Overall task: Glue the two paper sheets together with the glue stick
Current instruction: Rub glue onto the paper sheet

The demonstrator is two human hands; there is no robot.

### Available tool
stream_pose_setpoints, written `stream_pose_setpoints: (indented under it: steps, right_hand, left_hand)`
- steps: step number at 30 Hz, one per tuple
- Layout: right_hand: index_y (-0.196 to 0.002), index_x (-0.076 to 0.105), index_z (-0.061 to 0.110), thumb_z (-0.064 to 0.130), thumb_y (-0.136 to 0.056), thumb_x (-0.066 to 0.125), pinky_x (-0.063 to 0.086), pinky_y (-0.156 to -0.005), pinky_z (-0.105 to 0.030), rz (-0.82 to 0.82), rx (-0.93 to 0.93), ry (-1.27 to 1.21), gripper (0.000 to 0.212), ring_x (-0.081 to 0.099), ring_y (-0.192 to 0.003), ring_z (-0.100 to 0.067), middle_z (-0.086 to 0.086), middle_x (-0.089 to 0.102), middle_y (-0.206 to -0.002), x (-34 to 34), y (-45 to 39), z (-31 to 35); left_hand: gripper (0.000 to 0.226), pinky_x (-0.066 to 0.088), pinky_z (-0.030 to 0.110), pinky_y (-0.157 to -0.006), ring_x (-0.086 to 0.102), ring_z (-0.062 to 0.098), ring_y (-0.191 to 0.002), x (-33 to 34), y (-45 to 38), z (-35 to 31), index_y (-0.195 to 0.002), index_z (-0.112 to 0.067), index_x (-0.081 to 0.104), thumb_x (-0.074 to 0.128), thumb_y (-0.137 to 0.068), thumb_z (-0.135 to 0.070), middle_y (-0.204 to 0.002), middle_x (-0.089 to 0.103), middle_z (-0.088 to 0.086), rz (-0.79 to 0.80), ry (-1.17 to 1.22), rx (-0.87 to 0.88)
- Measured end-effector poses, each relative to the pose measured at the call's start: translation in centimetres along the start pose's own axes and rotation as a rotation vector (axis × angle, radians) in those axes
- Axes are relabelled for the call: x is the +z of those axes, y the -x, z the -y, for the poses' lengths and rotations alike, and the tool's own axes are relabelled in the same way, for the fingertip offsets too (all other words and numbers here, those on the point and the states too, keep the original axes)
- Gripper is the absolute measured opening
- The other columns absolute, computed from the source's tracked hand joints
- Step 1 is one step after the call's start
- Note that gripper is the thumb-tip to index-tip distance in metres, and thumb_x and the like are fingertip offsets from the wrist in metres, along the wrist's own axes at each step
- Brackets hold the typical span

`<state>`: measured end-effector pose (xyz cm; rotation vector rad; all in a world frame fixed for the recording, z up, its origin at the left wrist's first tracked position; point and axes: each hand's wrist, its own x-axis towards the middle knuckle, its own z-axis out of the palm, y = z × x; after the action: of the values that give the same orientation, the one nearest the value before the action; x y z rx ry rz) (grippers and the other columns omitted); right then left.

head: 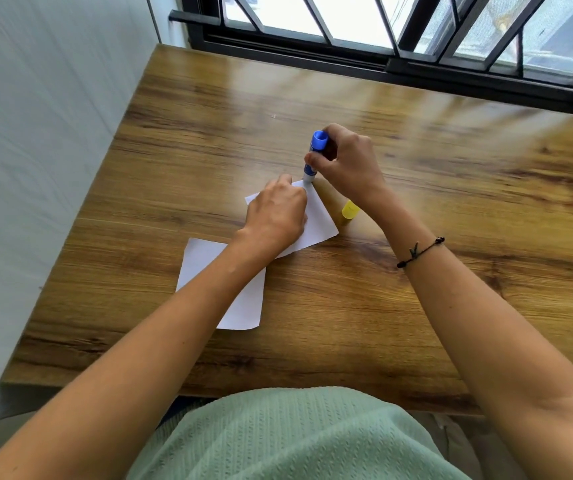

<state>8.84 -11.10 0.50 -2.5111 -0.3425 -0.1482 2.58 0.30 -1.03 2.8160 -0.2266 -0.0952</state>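
Right hand (347, 164) gripping glue stick (314, 157), tip touching far corner of sheet (319, 220) on table (416, 306); left hand (276, 216) pressing it flat; second sheet (240, 303) lying nearer; corner risking creasing if sheet slipping

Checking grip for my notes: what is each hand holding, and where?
The right hand grips the blue-and-white glue stick around its middle. The left hand holds nothing, pressing flat on the upper white paper sheet.

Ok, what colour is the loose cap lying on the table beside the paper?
Yellow. The cap shows best in the head view, right of the upper sheet.
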Motion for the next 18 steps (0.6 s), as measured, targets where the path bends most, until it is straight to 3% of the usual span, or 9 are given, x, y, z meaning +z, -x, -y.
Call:
stream_pose_setpoints:
  steps: [4,8,18]
  right_hand:
    - [-0.105,0.058,0.003,0.023,-0.083,0.063,0.034,-0.069,-0.022,0.008,-0.004,0.011,0.03,0.048,-0.078,-0.016,-0.001,0.054,-0.087,0.0,0.3,-0.1]
    - [-0.104,0.058,0.003,0.022,-0.082,0.064,0.037,-0.07,-0.024,0.008,0.0,-0.002,0.031,0.049,-0.076,-0.018,-0.009,0.063,-0.09,-0.2,1.0,-0.3]
    - [-0.099,0.059,0.002,0.02,-0.08,0.065,0.033,-0.065,-0.019,0.013,0.007,-0.015,0.027,0.05,-0.072,-0.018,-0.002,0.056,-0.079,-0.9,3.5,-0.8]
  left_hand:
    - [0.034,0.041,0.034,-0.084,0.048,0.027,-0.107,-0.1,0.0,-0.2,-0.117,-0.005,0.054,0.054,-0.089,-0.022,-0.111,0.049,0.014,0.037,-0.006,-0.014]
    - [0.032,0.04,0.033,-0.082,0.048,0.027,-0.105,0.0,0.0,-0.2,-0.114,-0.004,0.056,0.054,-0.089,-0.023,-0.111,0.049,0.014,0.04,-0.003,-0.023]
    - [0.032,0.04,0.034,-0.083,0.048,0.028,-0.105,0.1,-0.5,-0.1,-0.112,-0.001,0.056,0.054,-0.089,-0.024,-0.112,0.049,0.016,0.045,-0.011,-0.005]
